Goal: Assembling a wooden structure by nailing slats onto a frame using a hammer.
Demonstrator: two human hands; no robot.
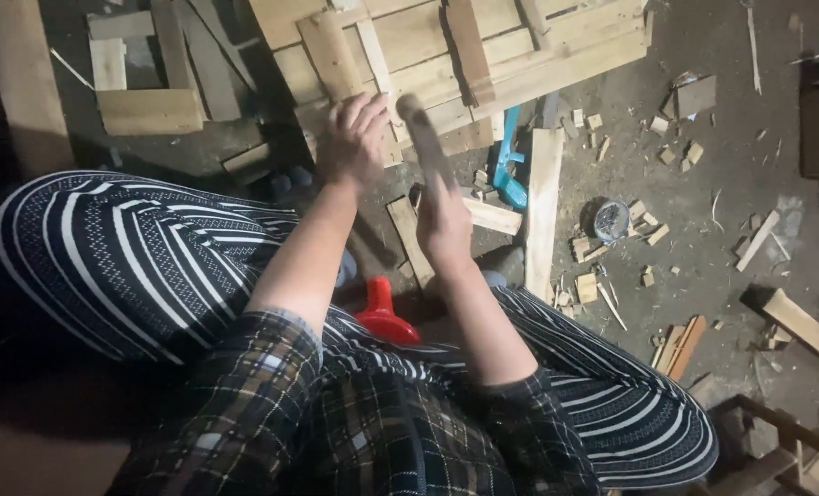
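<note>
Dirt workshop floor (703,230), dim, scrap wood everywhere. Right hand (444,220) wrapped tight round a hammer (425,138), blurred head raised over a slatted wooden frame (483,46) lying on the ground ahead. Left hand (353,138) presses flat, fingers loose, on a slat (331,55) of that frame, holding nothing. Judgement: keep the fingers well off the strike spot, steady the slat, hit square. Blue tool (506,165) and a plank (543,207) just right of the hands; red plastic thing (382,315) between the knees; round tin (611,220) and offcuts further right.
</note>
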